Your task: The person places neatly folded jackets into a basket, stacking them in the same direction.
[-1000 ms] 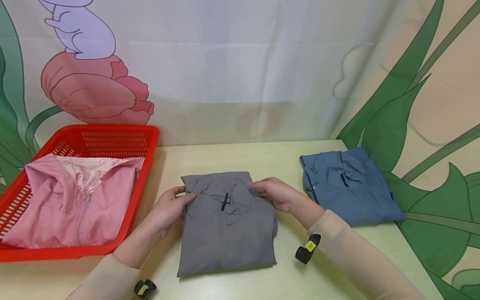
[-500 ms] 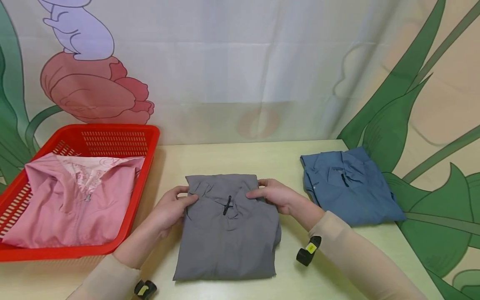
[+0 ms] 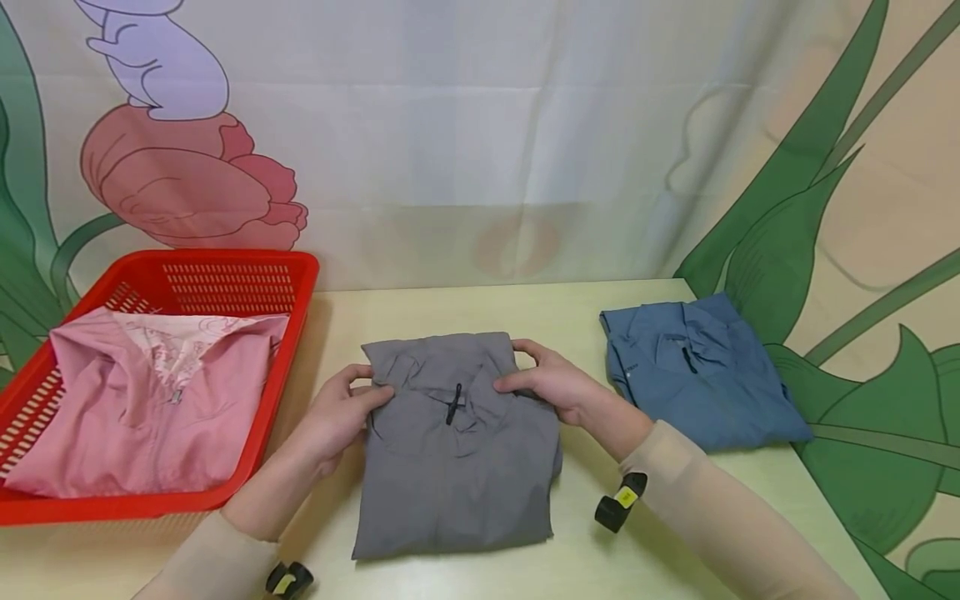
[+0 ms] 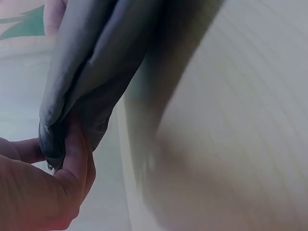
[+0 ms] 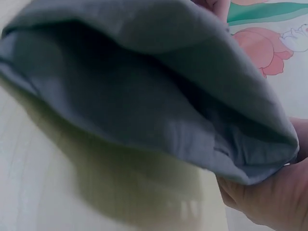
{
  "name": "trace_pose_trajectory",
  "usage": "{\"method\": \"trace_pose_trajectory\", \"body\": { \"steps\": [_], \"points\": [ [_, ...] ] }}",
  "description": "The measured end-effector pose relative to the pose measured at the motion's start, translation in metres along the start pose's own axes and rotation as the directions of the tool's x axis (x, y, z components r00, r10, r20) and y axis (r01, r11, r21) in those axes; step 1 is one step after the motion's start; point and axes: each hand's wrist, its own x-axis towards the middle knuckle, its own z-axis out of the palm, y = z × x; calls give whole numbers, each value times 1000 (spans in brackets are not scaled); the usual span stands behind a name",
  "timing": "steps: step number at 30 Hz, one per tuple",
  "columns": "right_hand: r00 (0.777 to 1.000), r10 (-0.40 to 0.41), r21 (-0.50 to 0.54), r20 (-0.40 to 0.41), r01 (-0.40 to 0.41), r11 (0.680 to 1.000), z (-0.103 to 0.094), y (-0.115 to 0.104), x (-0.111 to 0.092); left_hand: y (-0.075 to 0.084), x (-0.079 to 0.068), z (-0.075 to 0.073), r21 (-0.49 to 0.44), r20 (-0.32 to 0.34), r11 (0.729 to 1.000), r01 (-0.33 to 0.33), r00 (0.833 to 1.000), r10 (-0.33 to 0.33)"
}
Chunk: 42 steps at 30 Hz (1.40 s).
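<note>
A folded grey jacket (image 3: 465,467) with a black zipper pull lies between my two hands in the head view. My left hand (image 3: 341,417) pinches its left edge near the top, thumb above and fingers beneath. Seen from the left wrist, that hand (image 4: 53,187) has the cloth between thumb and fingers, and the folded layers (image 4: 96,62) are raised over a shadow on the table. On the opposite edge my right hand (image 3: 555,383) grips the jacket, its thumb lying on top. The right wrist view shows the loose side fold (image 5: 144,96) gaping, with the right hand (image 5: 274,197) at its corner.
On the left stands a red plastic basket (image 3: 303,292) holding a folded pink jacket (image 3: 150,408). A folded blue jacket (image 3: 705,375) lies at the right of the pale table (image 3: 450,308). Behind the table hangs a printed curtain (image 3: 450,150).
My right hand has gone from touching the grey jacket's right edge to gripping it with the thumb on top. The jacket shifted slightly toward me, then back away.
</note>
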Motion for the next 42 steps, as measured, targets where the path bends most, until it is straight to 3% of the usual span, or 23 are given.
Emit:
{"method": "trace_pose_trajectory", "body": {
  "steps": [9,26,33,42],
  "points": [
    [998,-61,61,-35,63,996,4,-8,-4,15,-8,0,-19,-9,999,-47,999,47],
    [984,-176,85,-9,176,981,25,-32,-15,41,-23,-24,-63,-19,991,-115,993,114],
    [982,-188,65,7,187,980,38,-48,-19,49,-28,-38,-42,-53,989,-139,989,136],
    [978,-191,155,79,177,972,62,-71,-23,58,-34,-66,-132,-97,968,-211,975,200]
  ]
}}
